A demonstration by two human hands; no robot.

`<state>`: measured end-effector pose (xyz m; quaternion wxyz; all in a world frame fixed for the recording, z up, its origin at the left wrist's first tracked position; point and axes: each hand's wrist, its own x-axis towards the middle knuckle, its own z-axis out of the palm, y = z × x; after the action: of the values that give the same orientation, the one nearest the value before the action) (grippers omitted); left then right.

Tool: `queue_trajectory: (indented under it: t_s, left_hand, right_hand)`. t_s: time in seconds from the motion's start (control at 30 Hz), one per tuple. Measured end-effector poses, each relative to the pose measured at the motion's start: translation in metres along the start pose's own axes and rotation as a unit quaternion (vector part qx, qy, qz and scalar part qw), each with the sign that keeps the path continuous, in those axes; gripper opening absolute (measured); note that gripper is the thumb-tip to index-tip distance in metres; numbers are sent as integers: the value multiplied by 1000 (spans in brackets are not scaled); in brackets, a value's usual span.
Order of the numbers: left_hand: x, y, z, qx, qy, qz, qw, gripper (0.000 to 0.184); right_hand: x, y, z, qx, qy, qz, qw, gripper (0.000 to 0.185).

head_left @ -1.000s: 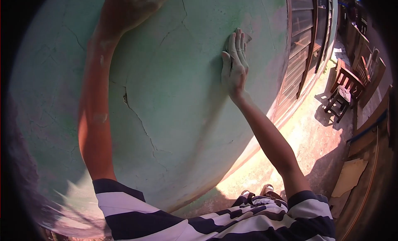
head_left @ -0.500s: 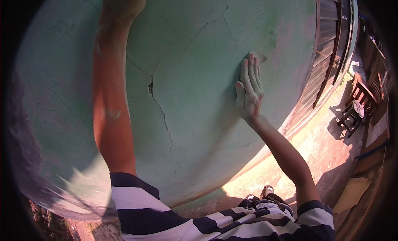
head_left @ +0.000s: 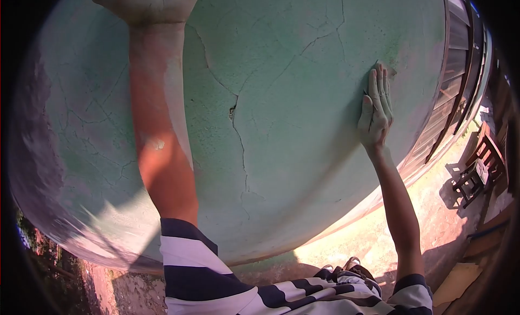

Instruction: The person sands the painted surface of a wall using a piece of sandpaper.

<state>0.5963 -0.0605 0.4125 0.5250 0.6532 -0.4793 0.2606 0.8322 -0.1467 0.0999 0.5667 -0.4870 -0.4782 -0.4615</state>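
Note:
My right hand [head_left: 377, 111] lies with fingers straight and together against a green plastered wall [head_left: 292, 147]. Edges of a thin sheet, which looks like sandpaper [head_left: 392, 72], show past its fingertips, pressed between hand and wall. Pale dust coats this hand. At the top left my left hand [head_left: 149, 5] is cut off by the frame edge; only its heel and wrist show, close to the wall. Its fingers, and anything in them, are out of sight. A branching crack with a small chipped hole [head_left: 233, 112] runs down the wall between my arms.
A louvred window [head_left: 447, 92] is set in the wall at the right. On the sunlit ground beyond stand a wooden chair [head_left: 487, 147] and a small dark stool [head_left: 471, 182]. A flat tan sheet [head_left: 457, 282] lies at the lower right.
The view has shifted, so wall and arms sit further right. My right hand has slid slightly up the wall with the sheet. More of my left hand shows at the top.

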Motion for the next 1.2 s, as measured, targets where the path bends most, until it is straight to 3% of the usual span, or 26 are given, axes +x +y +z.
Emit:
queue_trajectory:
  t_s: [0.03, 0.07, 0.1, 0.13, 0.17, 0.2, 0.23, 0.3, 0.4, 0.47, 0.5, 0.53, 0.63, 0.7, 0.73, 0.8, 0.87, 0.93, 1.0, 1.07, 1.1, 1.13, 1.2]
  left_hand:
    - [4, -3, 5, -3, 1, -1, 1000, 26]
    - [12, -6, 11, -98, 171, 4, 980, 25]
    - [16, -11, 15, -190, 336, 7, 923, 26]
    - [13, -19, 12, -195, 338, 5, 921, 26]
    - [8, -29, 9, 115, 198, 50, 972, 27]
    - [6, -36, 6, 411, 32, 90, 907, 30]
    - [4, -42, 18, 407, 30, 90, 908, 30]
    - [-5, -51, 52, 612, 16, 52, 789, 33]
    - [-8, -80, 33, 600, 42, 82, 795, 35]
    - [-10, -76, 49, 785, -91, 5, 613, 36]
    - [-11, -86, 50, 814, -73, 63, 572, 40]
    - [-10, -85, 47, 813, -70, 65, 575, 40]
    - [-12, -80, 40, 791, -30, 1, 612, 41]
    - [-11, -82, 43, 772, -14, 0, 635, 42]
    - [-12, -83, 41, 772, -11, 0, 635, 42]
    - [-14, -84, 33, 805, -57, 42, 589, 39]
    - [-13, -86, 44, 817, -47, 28, 574, 32]
    - [-13, -91, 51, 830, -31, 11, 557, 26]
    - [-14, -100, 53, 843, -65, 59, 530, 13]
    - [-19, -111, 61, 853, -67, 35, 516, 9]
    - [-22, -118, 65, 861, -74, 12, 503, 25]
    - [-25, -125, 67, 864, -70, 12, 498, 25]
    - [-32, -141, 71, 908, -68, 26, 413, 31]
  right_hand:
    - [15, 8, -2, 2, 20, 16, 1000, 43]
    - [30, 14, -5, 2, 41, 33, 999, 42]
    - [42, 12, -5, 6, 58, 73, 996, 42]
    - [44, 9, -2, 2, 55, 75, 996, 42]
    - [43, 5, 3, 4, 78, 88, 993, 42]
    - [42, 1, 7, 6, 104, 102, 989, 41]
    - [34, -7, 7, 1, 92, 102, 990, 40]
    - [23, 7, 4, 11, 72, 63, 995, 40]
    - [43, 33, -9, 11, 42, 16, 999, 39]
    - [72, 45, -18, 38, 101, 133, 985, 39]
    - [78, 45, -16, 31, 120, 188, 974, 39]
    - [76, 40, -13, 27, 119, 186, 975, 39]
    - [33, 23, -11, 7, 105, 101, 989, 40]
    - [1, 15, -18, -8, -20, -19, 1000, 41]
    - [6, 23, -21, -7, -23, -21, 999, 41]
    - [36, 47, -23, -9, 5, -37, 999, 41]
    - [72, 52, -22, 3, 29, -3, 1000, 41]
    - [90, 44, -18, 36, 92, 96, 991, 41]
    - [56, 33, -13, 8, 50, 46, 998, 44]
    - [15, 32, -23, 14, 13, 12, 1000, 45]
    - [-1, 39, -32, 19, -51, -29, 998, 46]
    - [-1, 42, -40, 25, -113, -71, 991, 47]
    - [26, 56, -43, 25, -101, -84, 991, 46]
